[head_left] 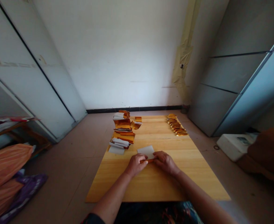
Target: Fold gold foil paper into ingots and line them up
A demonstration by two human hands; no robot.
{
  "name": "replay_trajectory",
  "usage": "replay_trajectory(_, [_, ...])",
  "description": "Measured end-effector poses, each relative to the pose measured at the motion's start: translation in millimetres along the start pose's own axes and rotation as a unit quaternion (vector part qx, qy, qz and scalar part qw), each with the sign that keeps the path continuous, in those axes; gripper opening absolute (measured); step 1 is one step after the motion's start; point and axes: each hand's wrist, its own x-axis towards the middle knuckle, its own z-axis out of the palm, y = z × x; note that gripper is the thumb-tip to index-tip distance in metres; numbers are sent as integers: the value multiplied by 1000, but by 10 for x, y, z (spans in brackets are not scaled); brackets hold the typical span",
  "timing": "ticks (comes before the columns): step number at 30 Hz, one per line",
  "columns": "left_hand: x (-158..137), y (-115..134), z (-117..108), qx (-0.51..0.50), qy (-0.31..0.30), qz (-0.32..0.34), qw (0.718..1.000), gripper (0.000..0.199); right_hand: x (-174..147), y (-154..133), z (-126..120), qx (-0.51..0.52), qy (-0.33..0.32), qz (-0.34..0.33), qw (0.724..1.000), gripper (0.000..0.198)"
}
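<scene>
Near the middle of the wooden table [174, 183], a sheet of foil paper [146, 150] shows its white back, its near edge curled over to the gold side. My left hand [137, 164] is closed on the left end of that curled edge, thumb lying along it. At the right end, my right hand [165, 161] pinches the same sheet, its fingers bent over the corner. Loose gold-and-white foil sheets [124, 136] lie in a ragged pile at the table's left side. Folded gold foil pieces [176, 125] stand in an overlapping row at the far right.
A white wall [127, 56] rises behind the table. Grey cabinet [221, 71] stands on the right, with a white box [233, 145] on the floor below. Orange and purple bags [8, 174] lie at the left, beside a white wardrobe [39, 84].
</scene>
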Motion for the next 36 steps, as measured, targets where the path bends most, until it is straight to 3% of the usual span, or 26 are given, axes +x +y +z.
replay_trajectory(4, [80,-64,-71,-10,26,-38,999,15,272,39,74,38,19,34,998,14])
replay_trajectory(8, [169,-167,26,17,137,-110,984,16,461,7,158,-47,14,158,986,13])
replay_trajectory(11, [211,-270,163,12,211,-94,973,41,556,-64,208,-123,-4,205,971,15])
replay_trajectory(14, [219,-338,261,39,254,-79,963,47,624,-130,237,-197,-28,228,953,18])
replay_trajectory(21, [172,-287,287,94,233,-101,963,26,655,-172,248,-232,-52,244,940,19])
replay_trajectory(36, [211,-308,285,119,224,-117,960,25,653,-95,302,-228,-42,247,941,18])
